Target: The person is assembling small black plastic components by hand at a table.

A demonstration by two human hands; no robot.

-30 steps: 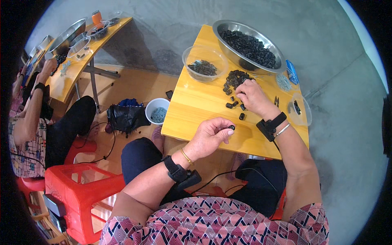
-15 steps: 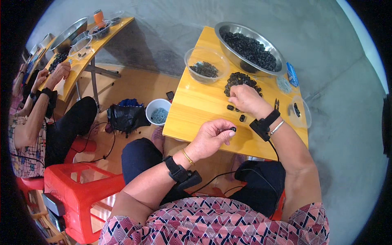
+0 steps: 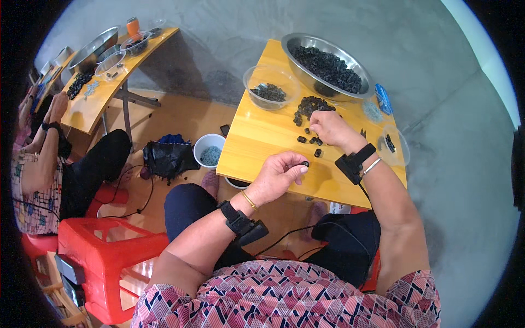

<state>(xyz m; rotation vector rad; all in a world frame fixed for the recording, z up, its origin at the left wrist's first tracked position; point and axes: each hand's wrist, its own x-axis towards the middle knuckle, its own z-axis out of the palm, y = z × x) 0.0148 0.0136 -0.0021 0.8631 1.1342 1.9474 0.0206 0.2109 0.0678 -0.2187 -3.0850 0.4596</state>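
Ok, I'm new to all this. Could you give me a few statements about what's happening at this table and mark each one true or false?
1. The left hand pinches a small black piece. True.
2. A large steel bowl full of black pieces stands at the far side of the table. True.
3. Someone is reaching inside that bowl. False: the right hand is down by the loose black pieces on the table.
4. A white bucket stands lower than the table, to its left. True.
5. The table's top is blue. False: it is yellow.
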